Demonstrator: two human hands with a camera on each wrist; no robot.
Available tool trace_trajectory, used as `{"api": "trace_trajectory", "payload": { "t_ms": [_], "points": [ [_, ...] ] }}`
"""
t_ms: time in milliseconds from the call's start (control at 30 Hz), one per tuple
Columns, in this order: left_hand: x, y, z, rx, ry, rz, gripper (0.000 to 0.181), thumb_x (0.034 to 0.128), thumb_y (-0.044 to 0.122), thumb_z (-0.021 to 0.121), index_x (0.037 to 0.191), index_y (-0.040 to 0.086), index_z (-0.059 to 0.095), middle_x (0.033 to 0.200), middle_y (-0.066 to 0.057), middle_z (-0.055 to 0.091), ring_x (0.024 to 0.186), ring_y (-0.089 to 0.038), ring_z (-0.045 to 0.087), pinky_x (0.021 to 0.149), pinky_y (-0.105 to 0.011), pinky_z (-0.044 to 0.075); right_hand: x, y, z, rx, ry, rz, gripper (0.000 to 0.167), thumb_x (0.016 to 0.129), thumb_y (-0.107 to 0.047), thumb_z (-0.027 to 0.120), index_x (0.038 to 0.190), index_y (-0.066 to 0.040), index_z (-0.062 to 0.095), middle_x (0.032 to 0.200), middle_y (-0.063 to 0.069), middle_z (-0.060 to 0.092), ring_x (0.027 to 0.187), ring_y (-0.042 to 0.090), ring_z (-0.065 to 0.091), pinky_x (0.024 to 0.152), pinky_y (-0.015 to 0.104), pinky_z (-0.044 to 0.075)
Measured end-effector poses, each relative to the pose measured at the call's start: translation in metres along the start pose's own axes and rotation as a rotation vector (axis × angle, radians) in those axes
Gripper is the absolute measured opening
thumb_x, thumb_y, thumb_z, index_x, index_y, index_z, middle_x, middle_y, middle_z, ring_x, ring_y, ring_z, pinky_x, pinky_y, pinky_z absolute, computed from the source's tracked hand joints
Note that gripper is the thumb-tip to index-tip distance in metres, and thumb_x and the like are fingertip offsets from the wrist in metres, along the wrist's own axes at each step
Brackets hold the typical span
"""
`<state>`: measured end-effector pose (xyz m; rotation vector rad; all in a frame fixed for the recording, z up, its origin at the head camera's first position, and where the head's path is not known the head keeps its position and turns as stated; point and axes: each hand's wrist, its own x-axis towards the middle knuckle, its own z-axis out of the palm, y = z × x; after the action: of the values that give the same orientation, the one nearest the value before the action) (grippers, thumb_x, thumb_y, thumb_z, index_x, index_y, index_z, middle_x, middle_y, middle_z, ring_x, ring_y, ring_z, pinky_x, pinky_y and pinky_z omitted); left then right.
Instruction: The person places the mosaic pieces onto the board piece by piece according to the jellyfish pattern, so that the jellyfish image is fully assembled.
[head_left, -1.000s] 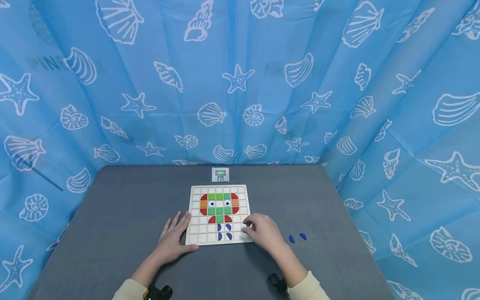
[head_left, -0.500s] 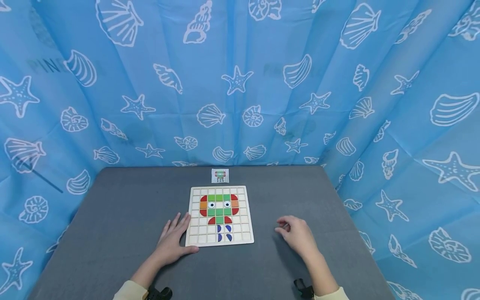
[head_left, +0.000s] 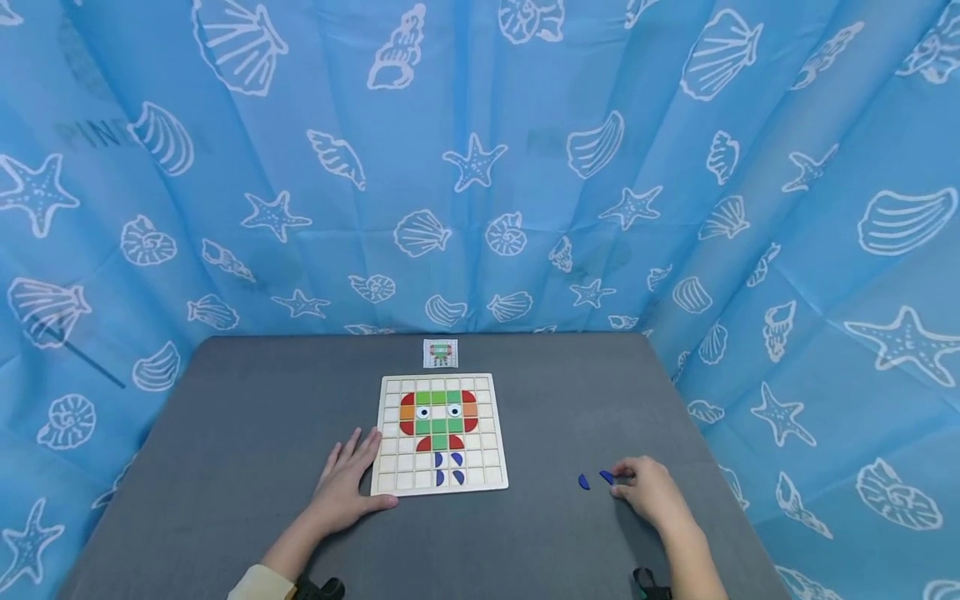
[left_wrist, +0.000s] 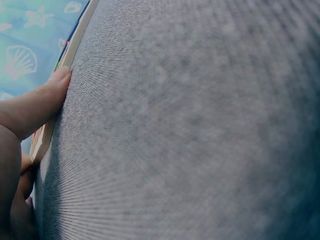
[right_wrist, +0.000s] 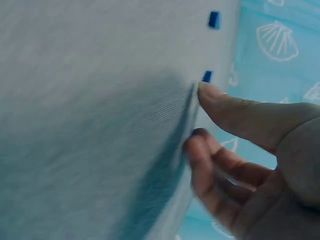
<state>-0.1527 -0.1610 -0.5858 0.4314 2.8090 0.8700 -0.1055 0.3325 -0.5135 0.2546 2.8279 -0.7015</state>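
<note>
A pale wooden grid board [head_left: 487,467] lies on the table, bearing red, green and orange tiles [head_left: 438,397], two eye tiles and several blue half-round pieces [head_left: 458,477]. My left hand [head_left: 347,479] steadies its lower left corner, fingers spread along the left edge and thumb at the front edge; the left wrist view shows the thumb [left_wrist: 42,102] against the board's side. Off to the right, my right hand [head_left: 648,492] is at a loose blue half-round piece [head_left: 606,477], thumb and forefinger apart near it. A second blue piece [head_left: 583,482] lies just left of that one.
A small picture card [head_left: 440,353] with a similar figure lies behind the board. The grey table [head_left: 300,392] is bordered at the back and sides by a blue shell-patterned curtain [head_left: 480,208].
My right hand has moved from the board's right side, across the table, to the loose blue pieces. The left hand has stayed at the board's corner.
</note>
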Motion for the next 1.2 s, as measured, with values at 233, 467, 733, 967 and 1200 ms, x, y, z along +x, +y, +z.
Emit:
{"api": "trace_trajectory", "payload": {
  "t_ms": [233, 467, 733, 967, 1200],
  "points": [
    [0.000, 0.001, -0.001, -0.004, -0.020, -0.011, 0.119, 0.0744, 0.071, 0.074, 0.162, 0.011, 0.020, 0.168, -0.010, 0.022, 0.157, -0.038, 0.006, 0.123, -0.061, 0.002, 0.003, 0.006, 0.005, 0.020, -0.001, -0.054, 0.022, 0.085, -0.005, 0.079, 0.106, -0.008, 0.075, 0.090, 0.001, 0.068, 0.079, 0.014, 0.062, 0.070, 0.039, 0.053],
    [0.000, -0.002, 0.002, 0.006, 0.003, -0.008, 0.119, 0.0733, 0.073, 0.074, 0.162, 0.011, 0.023, 0.167, -0.010, 0.024, 0.156, -0.038, 0.009, 0.122, -0.061, 0.003, 0.009, 0.003, 0.006, 0.076, -0.023, -0.127, 0.015, 0.086, -0.005, 0.078, 0.100, -0.010, 0.078, 0.087, -0.002, 0.069, 0.074, 0.010, 0.060, 0.067, 0.031, 0.051],
    [0.000, 0.000, 0.000, -0.016, -0.007, -0.009, 0.120, 0.0730, 0.070, 0.076, 0.162, 0.011, 0.022, 0.167, -0.011, 0.025, 0.156, -0.038, 0.009, 0.123, -0.060, 0.002, 0.014, 0.018, -0.002, 0.145, -0.149, -0.181, 0.025, 0.082, -0.002, 0.080, 0.106, -0.010, 0.077, 0.090, 0.001, 0.065, 0.077, 0.015, 0.057, 0.065, 0.030, 0.048],
    [0.000, 0.002, 0.000, 0.002, -0.016, -0.018, 0.121, 0.0733, 0.072, 0.075, 0.162, 0.012, 0.020, 0.167, -0.010, 0.023, 0.157, -0.037, 0.008, 0.123, -0.059, 0.002, 0.013, 0.028, -0.006, 0.151, -0.152, -0.213, 0.022, 0.083, -0.008, 0.082, 0.104, -0.010, 0.079, 0.088, 0.000, 0.067, 0.074, 0.011, 0.056, 0.062, 0.026, 0.047],
    [0.000, 0.002, 0.001, -0.004, -0.009, -0.023, 0.121, 0.0723, 0.072, 0.076, 0.162, 0.011, 0.021, 0.167, -0.011, 0.024, 0.157, -0.038, 0.009, 0.123, -0.059, 0.002, 0.011, 0.028, -0.004, 0.160, -0.115, -0.144, 0.021, 0.083, -0.011, 0.082, 0.103, -0.007, 0.075, 0.079, -0.001, 0.063, 0.068, 0.012, 0.055, 0.059, 0.027, 0.045]
  ]
}}
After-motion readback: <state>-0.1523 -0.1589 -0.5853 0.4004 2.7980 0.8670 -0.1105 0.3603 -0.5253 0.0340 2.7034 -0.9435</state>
